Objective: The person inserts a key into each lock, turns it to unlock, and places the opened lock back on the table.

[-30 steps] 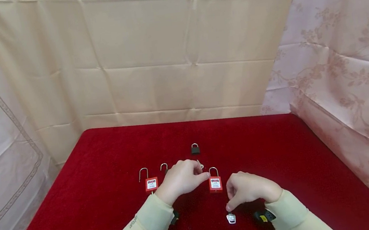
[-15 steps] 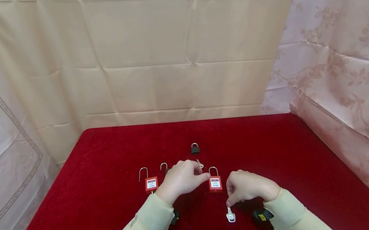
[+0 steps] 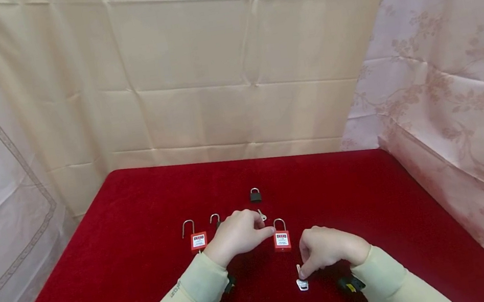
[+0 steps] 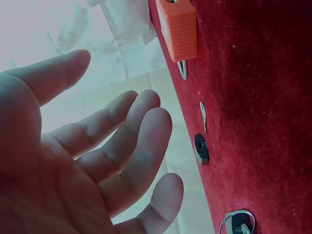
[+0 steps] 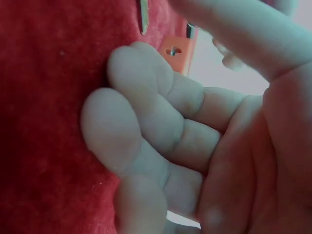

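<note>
Key of flat silvery metal with a broad head (image 3: pixel 303 286) is laid on the red velvet-covered table (image 3: pixel 344 183), its blade turned away from the person and its middle covered by the thumb of the right hand (image 3: pixel 331 245). The fingers of that hand are loosely curled and set apart from the thumb, so nothing appears to be gripped; the key seems merely to be steadied, perhaps because so thin a thing is hard to lift from soft pile.

Ahead and to the left, the red rectangular padlock with white label and steel shackle (image 3: pixel 282 240) is laid label up, its keyhole end turned towards the person, by which the slot would be easily reached. Close to it the left hand (image 3: pixel 239 231) is held half unfolded, thumb spread from bent fingers, with nothing grasped; it may be placed there to steady the padlock.

Beyond, the small black padlock (image 3: pixel 255 197) and a slim silvery key (image 3: pixel 262 216) are set near each other, seemingly as a pair.
</note>
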A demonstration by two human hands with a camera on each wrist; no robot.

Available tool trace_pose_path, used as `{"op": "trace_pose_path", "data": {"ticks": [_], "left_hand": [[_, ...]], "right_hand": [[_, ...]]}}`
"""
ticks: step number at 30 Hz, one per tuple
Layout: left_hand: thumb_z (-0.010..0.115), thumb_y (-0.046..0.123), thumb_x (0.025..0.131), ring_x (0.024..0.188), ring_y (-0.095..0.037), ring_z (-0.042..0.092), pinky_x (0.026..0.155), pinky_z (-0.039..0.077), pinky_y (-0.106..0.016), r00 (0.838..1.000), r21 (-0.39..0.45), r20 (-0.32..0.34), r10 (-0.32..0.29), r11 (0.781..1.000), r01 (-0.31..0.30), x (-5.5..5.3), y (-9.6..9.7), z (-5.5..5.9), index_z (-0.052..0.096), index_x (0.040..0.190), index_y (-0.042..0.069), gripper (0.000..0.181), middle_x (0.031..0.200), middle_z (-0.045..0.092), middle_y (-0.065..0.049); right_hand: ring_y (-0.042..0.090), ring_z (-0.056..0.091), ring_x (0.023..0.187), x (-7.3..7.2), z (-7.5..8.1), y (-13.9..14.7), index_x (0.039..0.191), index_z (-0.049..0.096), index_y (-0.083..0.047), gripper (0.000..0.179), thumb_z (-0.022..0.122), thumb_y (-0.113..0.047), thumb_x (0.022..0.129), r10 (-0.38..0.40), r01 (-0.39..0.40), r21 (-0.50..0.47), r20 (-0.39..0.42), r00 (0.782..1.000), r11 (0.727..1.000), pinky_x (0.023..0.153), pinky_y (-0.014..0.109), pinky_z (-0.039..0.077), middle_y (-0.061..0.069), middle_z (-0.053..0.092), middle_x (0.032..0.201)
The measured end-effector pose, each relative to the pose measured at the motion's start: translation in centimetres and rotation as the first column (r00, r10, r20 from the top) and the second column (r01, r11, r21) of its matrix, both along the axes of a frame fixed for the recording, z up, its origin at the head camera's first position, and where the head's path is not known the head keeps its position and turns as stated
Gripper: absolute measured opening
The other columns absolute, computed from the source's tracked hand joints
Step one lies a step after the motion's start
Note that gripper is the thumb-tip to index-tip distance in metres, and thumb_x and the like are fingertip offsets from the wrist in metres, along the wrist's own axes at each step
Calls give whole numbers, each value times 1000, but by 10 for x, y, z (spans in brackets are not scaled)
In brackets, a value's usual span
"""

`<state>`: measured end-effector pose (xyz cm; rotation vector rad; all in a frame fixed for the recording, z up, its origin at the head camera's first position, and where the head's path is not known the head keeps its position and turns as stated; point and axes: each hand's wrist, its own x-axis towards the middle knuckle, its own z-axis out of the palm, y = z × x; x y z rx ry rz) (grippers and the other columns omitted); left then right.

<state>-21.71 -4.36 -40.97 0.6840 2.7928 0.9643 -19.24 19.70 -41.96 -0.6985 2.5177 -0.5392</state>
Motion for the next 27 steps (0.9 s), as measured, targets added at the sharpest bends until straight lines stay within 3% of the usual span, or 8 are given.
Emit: {"op": "trace_pose_path", "data": {"ticks": [10,16,27], "left_hand": [[72,43,92,59,-10,55,55,47,-31,1000,-23,-2,-2,1000,2,0,0,-2,77,89,19,25,67,60,12],[72,41,92,57,-10,52,54,46,-30,1000,-23,8,-10,1000,10,-1,1,-4,78,87,19,23,64,60,10],[73,39,93,54,-10,52,52,44,-29,998,-9,63,-19,1000,19,-2,3,-12,77,84,18,23,60,61,7]], "right_hand": [[6,45,46,8,2,-6,59,69,-25,27,87,-34,76,62,-61,39,-7,998,997,44,24,35,-11,59,51],[6,48,46,12,1,-10,56,68,-26,28,89,-34,73,55,-51,77,-50,997,996,44,26,38,-14,57,49],[6,52,45,16,-1,-14,58,67,-24,27,88,-27,75,46,-44,56,-30,998,997,43,25,40,-13,56,48]]}}
